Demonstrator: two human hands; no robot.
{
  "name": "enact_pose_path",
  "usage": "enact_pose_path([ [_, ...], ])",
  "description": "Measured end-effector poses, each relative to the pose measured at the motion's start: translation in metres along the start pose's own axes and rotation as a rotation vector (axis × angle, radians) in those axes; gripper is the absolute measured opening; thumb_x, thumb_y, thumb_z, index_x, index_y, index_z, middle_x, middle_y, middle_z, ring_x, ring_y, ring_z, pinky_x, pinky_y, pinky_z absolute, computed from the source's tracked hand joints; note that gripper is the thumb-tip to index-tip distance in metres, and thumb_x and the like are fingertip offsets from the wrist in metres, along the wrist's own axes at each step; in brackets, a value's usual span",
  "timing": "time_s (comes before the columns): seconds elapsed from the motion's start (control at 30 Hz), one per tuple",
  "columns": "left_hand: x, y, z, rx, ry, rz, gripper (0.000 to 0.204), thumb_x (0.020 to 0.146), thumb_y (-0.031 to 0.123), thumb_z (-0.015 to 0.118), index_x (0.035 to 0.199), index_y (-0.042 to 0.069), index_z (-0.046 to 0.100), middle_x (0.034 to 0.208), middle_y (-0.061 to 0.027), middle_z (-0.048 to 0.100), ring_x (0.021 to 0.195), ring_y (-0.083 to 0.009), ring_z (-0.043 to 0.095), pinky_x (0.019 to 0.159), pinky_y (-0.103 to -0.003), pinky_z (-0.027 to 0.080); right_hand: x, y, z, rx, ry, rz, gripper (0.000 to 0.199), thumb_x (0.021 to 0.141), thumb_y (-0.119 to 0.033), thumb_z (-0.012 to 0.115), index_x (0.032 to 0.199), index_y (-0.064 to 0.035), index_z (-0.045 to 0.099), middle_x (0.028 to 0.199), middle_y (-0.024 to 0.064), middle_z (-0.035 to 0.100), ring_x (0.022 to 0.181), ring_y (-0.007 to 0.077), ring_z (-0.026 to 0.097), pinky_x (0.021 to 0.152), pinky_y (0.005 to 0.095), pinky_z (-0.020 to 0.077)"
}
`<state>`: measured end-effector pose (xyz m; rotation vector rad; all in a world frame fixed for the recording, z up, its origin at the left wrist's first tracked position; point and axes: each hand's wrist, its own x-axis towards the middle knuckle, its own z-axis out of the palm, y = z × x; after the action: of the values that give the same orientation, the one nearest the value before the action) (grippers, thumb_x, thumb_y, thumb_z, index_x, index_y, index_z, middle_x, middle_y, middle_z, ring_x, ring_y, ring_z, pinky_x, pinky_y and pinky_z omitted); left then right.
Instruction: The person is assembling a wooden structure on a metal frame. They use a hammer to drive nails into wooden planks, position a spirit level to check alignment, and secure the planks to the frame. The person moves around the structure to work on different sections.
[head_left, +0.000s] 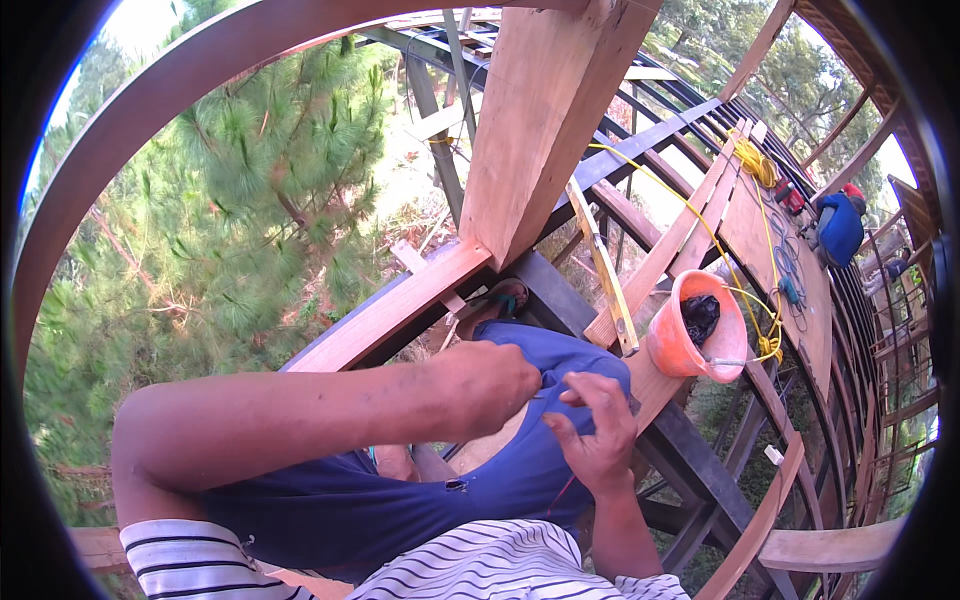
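Note:
My left hand point(490, 388) is closed in a fist above my lap, its forearm crossing in from the left. Whatever it may hold is hidden. A thin, small dark sliver shows at its edge, too small to name. Just to the right, my right hand point(598, 425) is raised with thumb and fingers curved and apart, nothing plainly between them. Both hands are over my legs in blue trousers point(400, 510). A foot in a sandal point(508, 293) rests by the base of a thick wooden post point(540, 120).
An orange bucket point(668, 335) with a black plastic bag point(700, 318) stands at right. Beside it lean a yellow spirit level point(605, 270) and planks point(690, 220). Yellow rope point(755, 163) lies farther off. Open gaps show between dark beams point(700, 470). A person in blue point(840, 228) crouches far right.

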<state>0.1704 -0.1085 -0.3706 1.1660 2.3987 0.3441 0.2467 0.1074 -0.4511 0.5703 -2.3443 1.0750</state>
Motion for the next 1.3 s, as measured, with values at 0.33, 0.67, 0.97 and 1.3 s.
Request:
enact_pose_path([
  [0.33,0.145,-0.280,0.100,-0.392,0.621,-0.562,0.024,0.081,0.021,0.077,0.098,0.005,0.080,0.084,-0.0140,0.076,0.076,-0.0260,0.073,0.073,-0.040,0.058,-0.216,0.212,-0.023,-0.619,-0.083,0.970,0.056,0.091,-0.015,0.068,0.141,0.0029,0.049,0.130,0.0236,0.052,0.121,0.0374,0.056,0.103,0.0439,0.0462],
  [0.67,0.199,-0.322,0.158,-0.561,1.068,-0.780,0.026,0.087,0.021,0.076,0.097,-0.003,0.073,0.086,-0.0152,0.074,0.077,-0.0252,0.070,0.075,-0.039,0.055,-0.240,0.210,0.015,-0.426,-0.066,1.163,0.045,0.087,0.001,0.062,0.131,0.0037,0.052,0.120,0.0242,0.055,0.117,0.0453,0.056,0.101,0.0498,0.0446],
  [0.97,0.160,-0.370,0.201,-0.809,1.105,-1.079,0.018,0.086,0.018,0.072,0.093,0.002,0.071,0.094,-0.0188,0.069,0.094,-0.0326,0.067,0.089,-0.044,0.052,-0.248,0.201,-0.027,-0.387,0.205,0.987,0.044,0.084,-0.013,0.058,0.124,0.0052,0.053,0.103,0.0159,0.057,0.091,0.0267,0.058,0.080,0.0389,0.0483],
  [1.3,0.217,-0.331,0.146,-0.675,0.786,-0.777,0.014,0.078,0.016,0.078,0.084,0.004,0.078,0.078,-0.0166,0.074,0.072,-0.0254,0.073,0.072,-0.040,0.057,0.003,0.152,0.002,0.193,0.379,0.452,0.056,0.092,-0.016,0.056,0.141,0.0033,0.041,0.109,0.0119,0.058,0.069,0.0073,0.050,0.055,0.0213,0.0436],
])
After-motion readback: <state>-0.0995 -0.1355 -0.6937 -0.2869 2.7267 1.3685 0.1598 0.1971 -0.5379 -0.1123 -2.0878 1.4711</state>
